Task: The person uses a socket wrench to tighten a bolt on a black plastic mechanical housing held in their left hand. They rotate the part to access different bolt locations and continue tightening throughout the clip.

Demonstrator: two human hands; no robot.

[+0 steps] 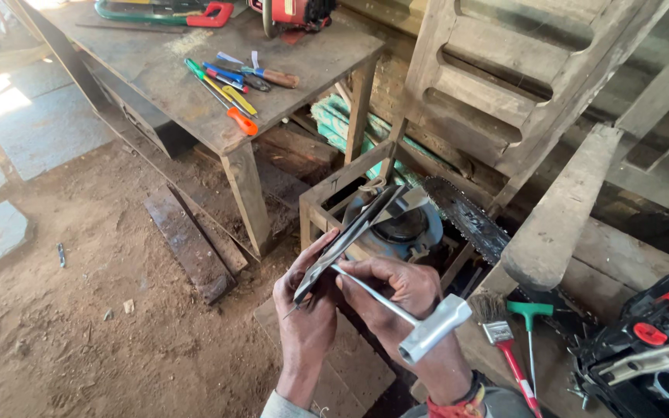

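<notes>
Guide bar (354, 228) and T-wrench (420, 325) in hands (350, 298) above wooden crate (315, 205).

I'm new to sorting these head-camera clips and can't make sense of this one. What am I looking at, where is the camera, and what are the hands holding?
There is no machine doing the work here: a person wears one camera on the head, so you look down at their own two bare hands. The left hand grips a long flat metal bar, probably a chainsaw guide bar, tilted up and away. The right hand holds a T-shaped metal wrench, its thin tip against the bar. Beyond the hands, a second bar with its saw chain rests over a small wooden frame. At the right lie a red-handled brush, a green-handled tool and part of a chainsaw body. The wooden workbench behind carries coloured screwdrivers. The ground is bare dirt.
</notes>
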